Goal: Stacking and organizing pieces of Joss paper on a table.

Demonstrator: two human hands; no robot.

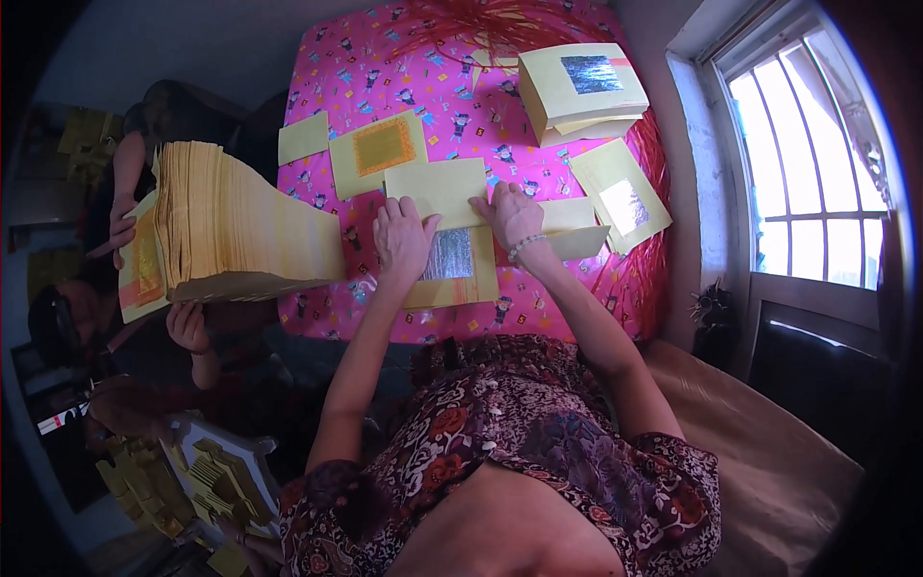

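Note:
A plain pale-yellow paper sheet [437, 180] lies on the pink patterned table cover in front of me. My left hand [404, 238] rests over its lower left edge, fingers stretched out and thumb apart. At the lower right corner my right hand [514, 213], a beaded bracelet on its wrist, has thumb and curled fingers closed on the paper. Partly covered by my hands is a yellow sheet with a silver foil square [450, 255]. A folded yellow paper [577, 238] lies beside my right wrist.
Another person's hands [187, 327] hold a thick fanned paper stack [240, 231] at the left. An orange-patterned sheet [370, 154] and a silver-foil sheet [625, 202] flank mine. A tall paper stack [577, 96] stands back right; red strands [471, 29] lie behind. A barred window [808, 163] is at right.

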